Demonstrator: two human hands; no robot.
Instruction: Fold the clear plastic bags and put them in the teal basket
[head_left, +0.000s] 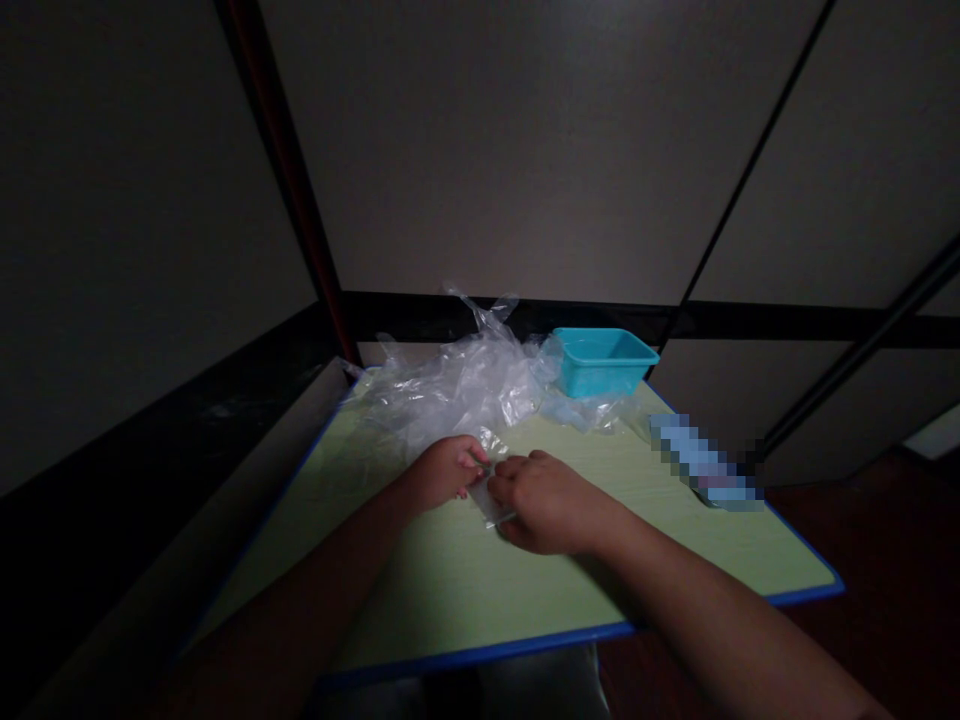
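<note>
Both hands meet over the middle of a pale green table (420,590) with a blue edge. Between them is a small clear plastic bag (489,510), its lower part hanging below the fingers. My left hand (448,472) pinches the bag's upper left side. The fingers of my right hand (544,500) are bent and closed on its right side. A tiny greenish thing shows at the left fingertips, too small to name. Right behind the hands lies a large heap of crumpled clear plastic bags (465,385).
A turquoise plastic basket (607,378) stands at the table's back right, with some clear plastic against it. A blurred-out light blue item (697,460) lies near the right edge. Panelled walls (510,150) close off the back and left.
</note>
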